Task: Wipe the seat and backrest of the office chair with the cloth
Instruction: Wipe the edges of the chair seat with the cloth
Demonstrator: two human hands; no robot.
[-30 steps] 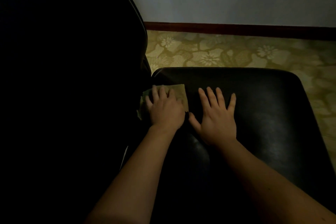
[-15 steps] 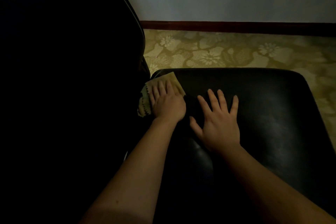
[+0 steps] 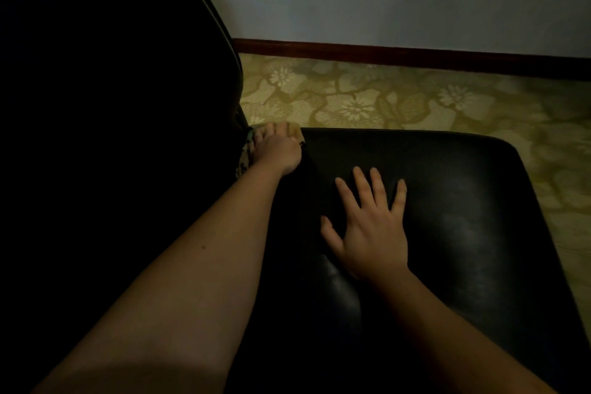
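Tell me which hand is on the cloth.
The left hand, on the cloth by the backrest; the right hand lies flat on the bare seat.

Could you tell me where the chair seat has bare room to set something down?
The seat is bare from the right hand to its right edge, and in a strip beyond that hand's fingertips. The far left corner by the backrest is crowded: the left hand presses the cloth there.
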